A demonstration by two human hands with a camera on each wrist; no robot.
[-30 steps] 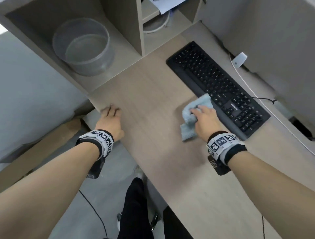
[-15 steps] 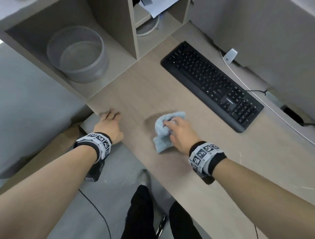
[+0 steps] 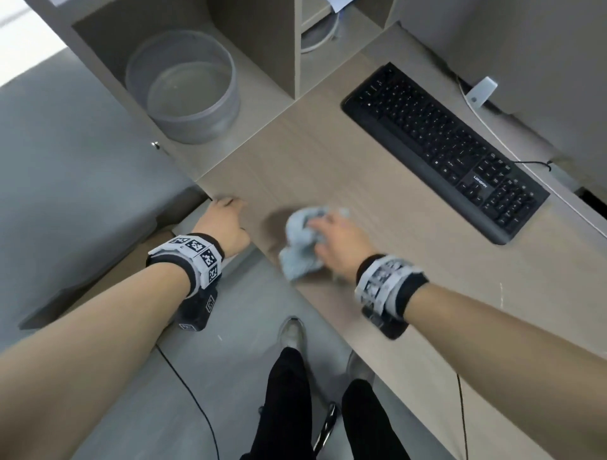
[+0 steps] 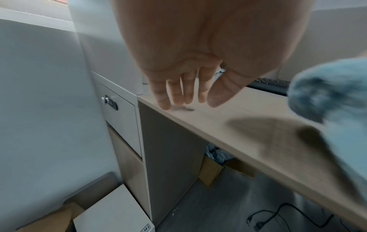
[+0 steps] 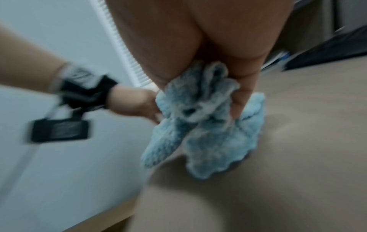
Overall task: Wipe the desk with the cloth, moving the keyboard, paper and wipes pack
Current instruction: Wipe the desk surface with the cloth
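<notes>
A crumpled light-blue cloth (image 3: 300, 243) (image 5: 200, 125) lies bunched on the wooden desk (image 3: 377, 203) near its front edge, and my right hand (image 3: 331, 236) grips it against the desktop. The cloth's end (image 4: 327, 91) shows at the right of the left wrist view. My left hand (image 3: 226, 213) (image 4: 184, 94) rests open at the desk's front left corner, fingertips on the edge. A black keyboard (image 3: 443, 147) lies diagonally at the back right, apart from both hands. White paper (image 3: 341, 4) pokes from an upper shelf. I see no wipes pack.
A grey round bin (image 3: 184, 88) sits in the open shelf compartment at the back left. A white cable (image 3: 512, 144) and small grey adapter (image 3: 481, 92) run behind the keyboard. Under the desk stand a drawer unit with a lock (image 4: 110, 102), cardboard boxes and floor cables.
My right hand has dragged the cloth from beside the keyboard leftward and toward the desk's front edge, close to my left hand. The left hand stays at the corner.
</notes>
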